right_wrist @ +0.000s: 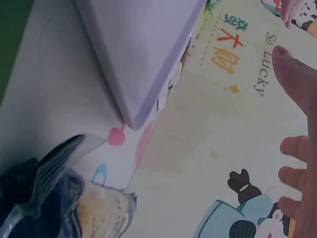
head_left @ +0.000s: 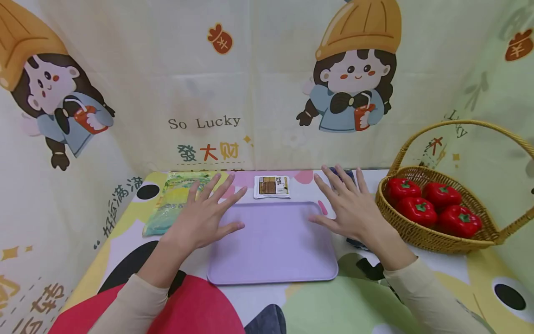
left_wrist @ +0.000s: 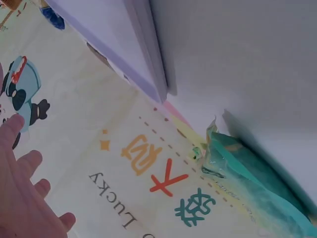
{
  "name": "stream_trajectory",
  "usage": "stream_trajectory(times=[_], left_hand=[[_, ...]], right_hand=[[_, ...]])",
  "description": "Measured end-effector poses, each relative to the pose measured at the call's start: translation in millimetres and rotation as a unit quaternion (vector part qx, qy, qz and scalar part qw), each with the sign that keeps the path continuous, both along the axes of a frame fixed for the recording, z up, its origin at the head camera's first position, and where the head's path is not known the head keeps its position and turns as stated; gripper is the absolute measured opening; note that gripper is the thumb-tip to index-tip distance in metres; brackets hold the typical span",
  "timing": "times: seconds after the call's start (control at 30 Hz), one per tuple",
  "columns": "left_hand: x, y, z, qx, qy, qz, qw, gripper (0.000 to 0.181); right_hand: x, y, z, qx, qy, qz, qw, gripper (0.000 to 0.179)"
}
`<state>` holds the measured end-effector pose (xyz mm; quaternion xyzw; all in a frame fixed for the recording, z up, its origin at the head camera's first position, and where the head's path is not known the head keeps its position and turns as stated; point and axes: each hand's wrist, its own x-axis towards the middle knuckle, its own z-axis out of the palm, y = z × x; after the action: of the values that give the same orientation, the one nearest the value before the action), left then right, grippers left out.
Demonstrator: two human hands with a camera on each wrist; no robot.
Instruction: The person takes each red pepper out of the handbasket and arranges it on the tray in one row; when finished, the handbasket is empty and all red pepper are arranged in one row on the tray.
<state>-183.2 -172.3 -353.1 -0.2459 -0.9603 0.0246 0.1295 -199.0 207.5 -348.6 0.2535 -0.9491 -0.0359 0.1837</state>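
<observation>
Both hands are spread over a lavender tray (head_left: 273,246) in the head view, palms down and holding nothing. My left hand (head_left: 204,215) overlaps the tray's left edge and a yellow-green plastic packet (head_left: 167,211) beside it. Over the tray's right edge is my right hand (head_left: 350,208), fingers fanned out. It partly hides a dark blue packet (head_left: 356,243); the right wrist view shows this clear-and-navy packet (right_wrist: 64,203) next to the tray. Just behind the tray lies a small white sachet (head_left: 272,186) with a brown label.
A wicker basket (head_left: 442,246) with a tall handle stands at the right, holding several red bell peppers (head_left: 417,211). The table has a colourful cartoon cloth (head_left: 333,306). A printed curtain (head_left: 271,93) hangs behind and at the sides.
</observation>
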Motion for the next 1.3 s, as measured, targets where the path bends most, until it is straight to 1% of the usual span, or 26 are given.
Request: stream_trajectory(times=[0.13,0.2,0.3,0.37,0.47,0.57,0.67,0.8,0.87,0.93,1.03,1.13,1.23,1.3], left_hand=[[4.4,1.1,-4.8,0.010,-0.012,-0.028,0.9995,0.083],[6.5,1.3,-7.6,0.017,-0.017,-0.036,0.9991,0.083],[8.7,2.5,-11.9,0.024,-0.018,-0.044,0.9986,0.083],[10.8,3.1,-13.5,0.022,-0.015,-0.046,0.9986,0.083],[14.1,5.7,-17.5,0.023,-0.020,-0.052,0.9982,0.083],[18.5,6.8,-23.7,0.030,-0.040,-0.055,0.9972,0.083],[22.9,4.3,-28.8,0.032,-0.053,-0.052,0.9968,0.084],[26.1,-4.1,-29.5,0.015,-0.048,-0.046,0.9977,0.084],[26.2,-5.3,-29.9,0.012,-0.053,-0.046,0.9975,0.084],[27.1,-6.0,-30.9,0.023,-0.068,-0.048,0.9963,0.084],[29.4,-6.0,-33.0,0.041,-0.097,-0.051,0.9931,0.085],[31.0,-6.8,-34.8,0.051,-0.114,-0.050,0.9909,0.086],[31.1,-8.2,-35.7,0.060,-0.124,-0.047,0.9893,0.088],[30.9,-8.4,-36.6,0.067,-0.131,-0.051,0.9877,0.089]], right_hand=[[2.2,7,-1.6,-0.003,0.006,0.011,0.9999,0.099],[2.4,11,-2.4,-0.005,0.008,0.021,0.9997,0.098],[1.4,18,-2.0,-0.013,0.000,0.033,0.9994,0.099],[0.8,22,-0.8,-0.021,-0.007,0.039,0.9990,0.098],[2.1,31,1.0,-0.032,-0.017,0.040,0.9986,0.096],[4.3,40,1.6,-0.039,-0.025,0.035,0.9983,0.094],[6.5,48,2.1,-0.051,-0.033,0.031,0.9976,0.091],[8.3,57,4.5,-0.077,-0.031,0.042,0.9957,0.089],[10.5,65,6.2,-0.085,-0.028,0.044,0.9950,0.089],[12.9,72,7.5,-0.096,-0.030,0.046,0.9939,0.089],[15.6,84,8.1,-0.108,-0.045,0.038,0.9924,0.091],[16.3,95,7.7,-0.129,-0.073,0.028,0.9886,0.097],[17.4,104,8.2,-0.158,-0.105,0.016,0.9818,0.101],[20.0,111,8.7,-0.174,-0.119,0.009,0.9775,0.100]])
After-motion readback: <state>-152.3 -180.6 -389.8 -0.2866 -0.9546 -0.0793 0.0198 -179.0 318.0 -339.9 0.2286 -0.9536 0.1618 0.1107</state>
